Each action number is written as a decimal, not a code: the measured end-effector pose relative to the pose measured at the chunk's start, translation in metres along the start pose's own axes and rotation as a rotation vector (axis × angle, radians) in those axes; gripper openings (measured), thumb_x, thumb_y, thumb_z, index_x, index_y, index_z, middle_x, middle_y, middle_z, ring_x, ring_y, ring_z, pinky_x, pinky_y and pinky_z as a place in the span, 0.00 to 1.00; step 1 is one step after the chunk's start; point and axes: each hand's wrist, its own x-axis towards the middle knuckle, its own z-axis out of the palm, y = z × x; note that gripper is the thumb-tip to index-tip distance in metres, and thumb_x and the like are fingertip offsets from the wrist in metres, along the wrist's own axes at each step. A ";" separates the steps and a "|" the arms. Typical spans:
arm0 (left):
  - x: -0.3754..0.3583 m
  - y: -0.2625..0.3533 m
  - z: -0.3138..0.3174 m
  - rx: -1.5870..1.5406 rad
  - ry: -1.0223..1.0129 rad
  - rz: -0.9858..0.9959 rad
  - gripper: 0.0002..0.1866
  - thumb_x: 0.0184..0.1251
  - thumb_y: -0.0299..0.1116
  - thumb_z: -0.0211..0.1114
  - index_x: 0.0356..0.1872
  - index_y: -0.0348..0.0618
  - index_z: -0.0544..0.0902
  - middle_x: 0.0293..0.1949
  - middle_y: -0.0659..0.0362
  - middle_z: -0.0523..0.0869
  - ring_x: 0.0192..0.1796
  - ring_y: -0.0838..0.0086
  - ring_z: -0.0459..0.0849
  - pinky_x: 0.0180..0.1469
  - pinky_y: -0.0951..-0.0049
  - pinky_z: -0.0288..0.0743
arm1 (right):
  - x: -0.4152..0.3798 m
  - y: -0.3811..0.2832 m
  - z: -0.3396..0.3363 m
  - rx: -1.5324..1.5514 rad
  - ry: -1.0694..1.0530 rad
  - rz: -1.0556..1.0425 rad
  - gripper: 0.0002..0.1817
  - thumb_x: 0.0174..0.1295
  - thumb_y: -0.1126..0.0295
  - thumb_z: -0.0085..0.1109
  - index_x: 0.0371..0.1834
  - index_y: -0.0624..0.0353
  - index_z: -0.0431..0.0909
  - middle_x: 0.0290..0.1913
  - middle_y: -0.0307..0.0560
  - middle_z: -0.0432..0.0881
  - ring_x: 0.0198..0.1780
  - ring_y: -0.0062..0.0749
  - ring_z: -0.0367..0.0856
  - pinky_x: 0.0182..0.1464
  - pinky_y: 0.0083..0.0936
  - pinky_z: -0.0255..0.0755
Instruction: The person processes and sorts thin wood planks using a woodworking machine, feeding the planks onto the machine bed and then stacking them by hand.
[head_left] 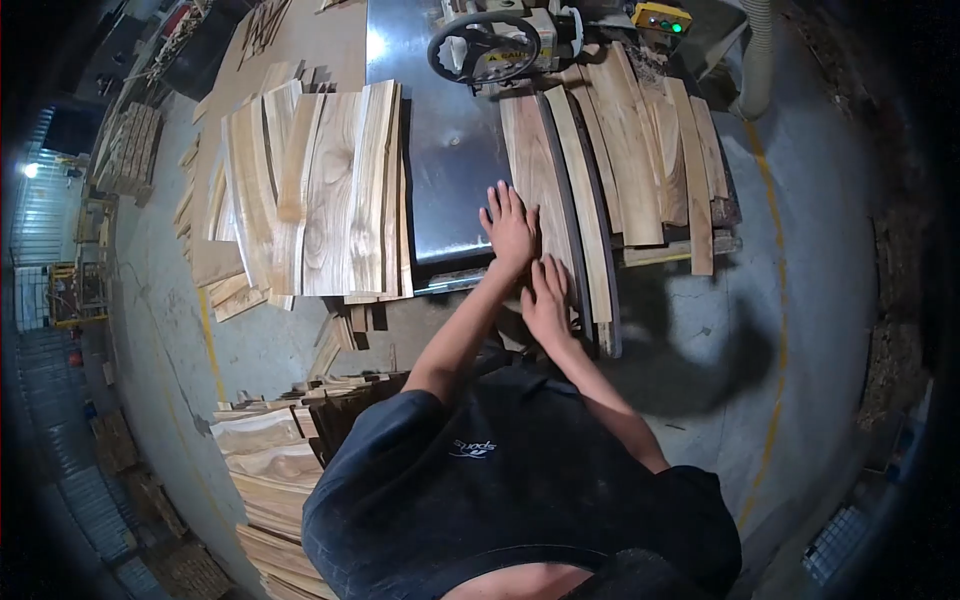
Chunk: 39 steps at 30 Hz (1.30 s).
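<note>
A long wooden board (529, 150) lies lengthwise on the steel machine table (448, 180), against a dark fence strip (566, 185). My left hand (511, 232) lies on the board's left edge, fingers spread, with part of the hand over the steel. Closer to my body, my right hand (546, 305) rests on the board's near end with its fingers stretched out. Neither hand is wrapped around anything. Ahead, the far end of the board reaches a machine head with a black handwheel (483, 47); what lies beneath the head is hidden.
Several wide planks (335, 190) overlap on the left side of the table. More boards (625, 150) lie right of the fence. A yellow control box (661, 18) with a green light and a ribbed hose (757, 60) stand behind. Stacked boards (265, 465) are at my left.
</note>
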 end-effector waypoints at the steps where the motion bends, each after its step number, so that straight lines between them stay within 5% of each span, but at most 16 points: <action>1: 0.016 0.001 0.006 0.000 0.032 -0.017 0.32 0.75 0.50 0.51 0.69 0.35 0.69 0.76 0.48 0.61 0.79 0.53 0.53 0.74 0.40 0.46 | -0.004 -0.004 -0.003 -0.075 -0.058 0.027 0.31 0.61 0.72 0.62 0.66 0.74 0.67 0.71 0.72 0.61 0.74 0.66 0.55 0.75 0.51 0.53; 9: 0.110 -0.006 0.025 -0.023 0.186 -0.063 0.24 0.75 0.40 0.47 0.63 0.33 0.76 0.70 0.47 0.72 0.75 0.58 0.64 0.74 0.50 0.52 | 0.070 -0.004 0.011 -0.243 -0.260 0.154 0.44 0.53 0.56 0.68 0.67 0.78 0.65 0.74 0.78 0.54 0.78 0.69 0.45 0.79 0.48 0.45; 13: 0.142 -0.020 0.033 -0.081 0.204 -0.098 0.24 0.75 0.39 0.48 0.62 0.32 0.76 0.71 0.47 0.71 0.76 0.59 0.64 0.74 0.52 0.51 | 0.107 -0.003 0.022 -0.219 -0.274 0.230 0.40 0.54 0.59 0.65 0.65 0.81 0.68 0.75 0.80 0.52 0.79 0.68 0.43 0.78 0.46 0.47; 16: 0.165 -0.049 0.009 -0.189 0.198 0.013 0.20 0.73 0.39 0.54 0.57 0.36 0.80 0.67 0.46 0.75 0.71 0.56 0.71 0.71 0.54 0.60 | 0.132 -0.008 0.026 -0.155 -0.195 0.239 0.43 0.57 0.48 0.67 0.59 0.83 0.73 0.74 0.81 0.54 0.79 0.69 0.45 0.77 0.48 0.49; 18: 0.175 -0.086 -0.031 -0.601 -0.083 0.195 0.15 0.66 0.36 0.63 0.48 0.38 0.85 0.59 0.46 0.82 0.63 0.52 0.78 0.65 0.54 0.70 | 0.148 0.004 0.030 -0.178 -0.228 0.181 0.44 0.57 0.46 0.68 0.58 0.83 0.73 0.74 0.81 0.52 0.79 0.69 0.43 0.77 0.49 0.49; 19: 0.173 -0.097 -0.070 -0.668 0.044 0.182 0.12 0.58 0.32 0.69 0.41 0.38 0.87 0.52 0.47 0.85 0.57 0.49 0.82 0.58 0.54 0.76 | 0.160 0.001 0.026 -0.147 -0.249 0.228 0.44 0.58 0.46 0.68 0.59 0.83 0.72 0.74 0.81 0.52 0.79 0.68 0.41 0.77 0.48 0.48; 20: 0.166 -0.116 -0.090 -0.532 0.362 0.245 0.13 0.54 0.30 0.71 0.41 0.38 0.86 0.49 0.47 0.85 0.55 0.49 0.82 0.57 0.53 0.76 | 0.173 -0.003 0.024 -0.113 -0.266 0.276 0.44 0.58 0.46 0.68 0.60 0.83 0.72 0.74 0.81 0.51 0.80 0.68 0.40 0.77 0.47 0.47; 22: 0.144 -0.151 -0.133 -0.288 0.519 0.017 0.17 0.48 0.32 0.76 0.41 0.39 0.86 0.48 0.46 0.85 0.51 0.49 0.82 0.55 0.55 0.76 | 0.196 -0.007 0.022 -0.080 -0.302 0.340 0.45 0.58 0.45 0.68 0.61 0.83 0.71 0.76 0.79 0.48 0.80 0.64 0.37 0.78 0.45 0.46; 24: 0.109 -0.185 -0.137 0.011 0.496 -0.260 0.32 0.47 0.49 0.78 0.54 0.45 0.81 0.63 0.36 0.73 0.64 0.40 0.71 0.58 0.45 0.68 | 0.218 -0.005 0.021 -0.054 -0.359 0.386 0.45 0.59 0.44 0.68 0.60 0.83 0.72 0.77 0.77 0.46 0.81 0.61 0.36 0.78 0.44 0.44; 25: 0.090 -0.197 -0.139 0.104 0.359 -0.347 0.42 0.43 0.55 0.79 0.61 0.48 0.78 0.65 0.33 0.69 0.66 0.37 0.68 0.59 0.42 0.66 | 0.227 -0.004 0.022 -0.062 -0.365 0.394 0.53 0.56 0.42 0.70 0.66 0.85 0.64 0.77 0.78 0.44 0.81 0.59 0.39 0.78 0.43 0.47; 28: 0.053 -0.209 -0.152 -0.048 0.181 -0.297 0.47 0.36 0.54 0.82 0.64 0.54 0.77 0.64 0.39 0.68 0.61 0.44 0.69 0.58 0.44 0.67 | 0.254 0.004 0.028 -0.049 -0.352 0.452 0.62 0.53 0.39 0.71 0.72 0.84 0.51 0.76 0.81 0.44 0.80 0.61 0.43 0.77 0.41 0.50; 30: 0.051 -0.197 -0.157 -0.109 0.110 -0.322 0.43 0.38 0.46 0.82 0.63 0.59 0.78 0.65 0.42 0.68 0.59 0.47 0.69 0.57 0.46 0.68 | 0.281 0.048 0.038 -0.117 -0.446 0.406 0.69 0.50 0.35 0.71 0.75 0.81 0.41 0.75 0.84 0.45 0.79 0.61 0.48 0.77 0.39 0.52; 32: 0.050 -0.171 -0.169 -0.057 0.096 -0.352 0.33 0.47 0.38 0.76 0.61 0.56 0.81 0.60 0.44 0.75 0.54 0.50 0.74 0.57 0.53 0.72 | 0.312 0.071 0.039 -0.083 -0.619 0.385 0.63 0.52 0.34 0.67 0.74 0.78 0.50 0.75 0.82 0.49 0.79 0.58 0.50 0.76 0.38 0.52; 35: 0.051 -0.171 -0.154 -0.612 0.236 -0.266 0.28 0.59 0.35 0.70 0.62 0.43 0.79 0.43 0.47 0.85 0.42 0.62 0.82 0.50 0.62 0.75 | 0.343 0.070 0.017 0.011 -0.747 0.226 0.50 0.61 0.36 0.59 0.71 0.72 0.64 0.75 0.76 0.53 0.79 0.54 0.53 0.77 0.36 0.51; 37: 0.054 -0.150 -0.192 -1.061 -0.068 -0.652 0.23 0.71 0.30 0.60 0.66 0.35 0.75 0.42 0.49 0.89 0.46 0.71 0.85 0.47 0.69 0.77 | 0.326 0.082 0.029 0.034 -0.450 0.155 0.40 0.68 0.40 0.53 0.71 0.64 0.68 0.76 0.71 0.55 0.79 0.55 0.51 0.78 0.34 0.47; 39: 0.045 -0.142 -0.170 -1.299 0.023 -0.614 0.22 0.77 0.31 0.55 0.68 0.36 0.73 0.51 0.54 0.86 0.50 0.78 0.82 0.52 0.75 0.76 | 0.290 0.086 0.040 -0.078 -0.399 0.016 0.39 0.69 0.41 0.51 0.73 0.61 0.65 0.78 0.69 0.50 0.81 0.55 0.44 0.78 0.43 0.44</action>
